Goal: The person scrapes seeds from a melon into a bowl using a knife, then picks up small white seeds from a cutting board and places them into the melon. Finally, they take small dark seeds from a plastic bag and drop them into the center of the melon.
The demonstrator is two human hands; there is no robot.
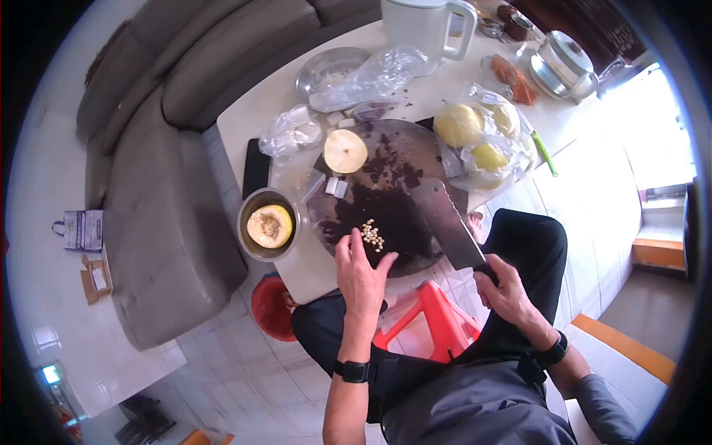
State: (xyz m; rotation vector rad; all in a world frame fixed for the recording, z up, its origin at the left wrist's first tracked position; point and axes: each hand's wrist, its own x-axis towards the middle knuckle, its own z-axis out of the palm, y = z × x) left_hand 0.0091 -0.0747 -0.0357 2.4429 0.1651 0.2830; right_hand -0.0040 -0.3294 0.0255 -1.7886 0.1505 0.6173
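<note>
My right hand (508,291) is wrapped round the handle of a cleaver (451,226), its broad blade angled up over the right side of a round, dark-stained chopping board (348,215). On the board's near part lies a small heap of pale seeds or nuts (372,236). My left hand (360,278) is beside that heap, thumb and fingers spread apart around its near side, with nothing visible in its grasp. Toward the far left of the board sits a halved pale fruit (345,152). Another yellow-skinned fruit half (268,226), its seedy core exposed, rests in a metal bowl (247,246).
A plastic bag of yellow fruit (486,137) lies right of the board, near a green-handled tool (544,153). Behind are a white jug (415,30), a metal plate (315,68) and a metal pot (564,67). Below stand a red stool (434,319) and red bin (271,311).
</note>
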